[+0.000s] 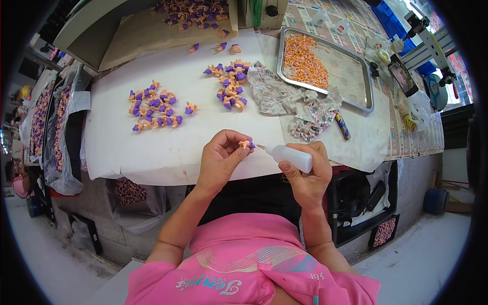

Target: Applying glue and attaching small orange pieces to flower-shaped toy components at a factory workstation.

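Between the thumb and fingers of my left hand (223,157) is a small flesh-coloured and purple figurine (246,144). My right hand (309,173) is wrapped round a white squeeze bottle (294,157), tilted so its thin nozzle (261,147) points left at the purple part of the figurine. Whether the tip touches it I cannot tell. Beyond my hands, on white paper (188,145), lie a left group of similar figurines (155,107) and a second group of figurines (233,84) near the middle. One loose figurine (190,108) sits between the groups.
A metal tray (370,96) at the far right holds many small orange and pink pieces (305,58). Crumpled patterned cloth (274,91) and a dark blue and yellow tube (343,126) lie before it. A heap of figurines (195,12) is at the back. A phone (403,75) stands on a mount at right.
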Demonstrator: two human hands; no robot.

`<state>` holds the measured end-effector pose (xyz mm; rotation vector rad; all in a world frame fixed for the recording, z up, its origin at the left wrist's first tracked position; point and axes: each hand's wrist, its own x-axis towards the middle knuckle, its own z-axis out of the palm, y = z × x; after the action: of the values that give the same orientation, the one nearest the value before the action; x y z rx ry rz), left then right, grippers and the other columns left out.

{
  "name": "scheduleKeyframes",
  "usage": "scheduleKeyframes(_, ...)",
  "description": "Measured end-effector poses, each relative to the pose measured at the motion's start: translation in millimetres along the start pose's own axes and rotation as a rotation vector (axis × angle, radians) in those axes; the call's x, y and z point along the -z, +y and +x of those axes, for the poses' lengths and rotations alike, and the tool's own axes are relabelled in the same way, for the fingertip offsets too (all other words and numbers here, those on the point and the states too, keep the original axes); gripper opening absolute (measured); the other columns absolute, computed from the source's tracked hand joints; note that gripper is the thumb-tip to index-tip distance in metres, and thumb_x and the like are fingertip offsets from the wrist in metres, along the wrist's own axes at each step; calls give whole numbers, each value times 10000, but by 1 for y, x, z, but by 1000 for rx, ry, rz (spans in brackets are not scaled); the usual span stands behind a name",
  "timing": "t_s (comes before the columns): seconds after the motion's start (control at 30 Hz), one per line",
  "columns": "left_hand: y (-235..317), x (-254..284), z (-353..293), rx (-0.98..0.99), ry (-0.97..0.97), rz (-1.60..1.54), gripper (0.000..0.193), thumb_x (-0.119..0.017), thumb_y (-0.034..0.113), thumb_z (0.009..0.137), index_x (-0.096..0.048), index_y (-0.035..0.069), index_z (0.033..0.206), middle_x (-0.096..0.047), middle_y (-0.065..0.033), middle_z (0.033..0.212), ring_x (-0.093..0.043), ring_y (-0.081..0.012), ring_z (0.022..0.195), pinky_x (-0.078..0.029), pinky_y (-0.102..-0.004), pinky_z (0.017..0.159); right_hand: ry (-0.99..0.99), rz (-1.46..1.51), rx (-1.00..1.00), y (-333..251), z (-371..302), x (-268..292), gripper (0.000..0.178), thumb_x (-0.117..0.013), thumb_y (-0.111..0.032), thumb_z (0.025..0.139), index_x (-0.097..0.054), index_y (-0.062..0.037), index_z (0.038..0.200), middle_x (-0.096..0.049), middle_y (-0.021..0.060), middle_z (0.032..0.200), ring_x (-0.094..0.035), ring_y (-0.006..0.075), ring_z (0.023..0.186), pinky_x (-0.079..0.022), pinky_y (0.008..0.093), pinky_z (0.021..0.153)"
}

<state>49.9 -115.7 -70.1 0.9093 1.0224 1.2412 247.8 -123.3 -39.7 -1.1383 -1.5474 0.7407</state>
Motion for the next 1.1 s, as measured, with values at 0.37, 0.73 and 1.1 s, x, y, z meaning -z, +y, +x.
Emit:
scheduleKeyframes(0.37, 4, -23, 8, 6, -28, 13, 191, -647, 30, 901, -566, -21, 1066, -632, -103, 1062, -637, -148, 937, -536, -287, 878, 199, -88, -39, 35, 27, 6, 223, -722, -47, 836, -561, 6, 981, -562, 38, 928, -575, 117, 788, -475, 254, 684)
scheduleKeyframes(0.73, 10, -50, 18, 34, 36, -10, 178, -648, 17, 902, -573, -31, 1055, -633, -87, 1017, -638, -138, 925, -541, -268, 863, 152, -420, 47, 56, 79, 21, 175, -727, -75, 791, -576, -6, 849, -573, 103, 804, -547, 230, 711, -438, 349, 622)
scheduleKeyframes(1.1, 23, -46, 6, 31, 24, 8, 177, -654, 33, 899, -573, -16, 1049, -637, -94, 1039, -641, -138, 905, -535, -275, 850, 99, -659, 278, 74, 179, 40, 87, -655, -79, 830, -690, -65, 908, -626, 88, 907, -559, 299, 936, -462, 393, 807)
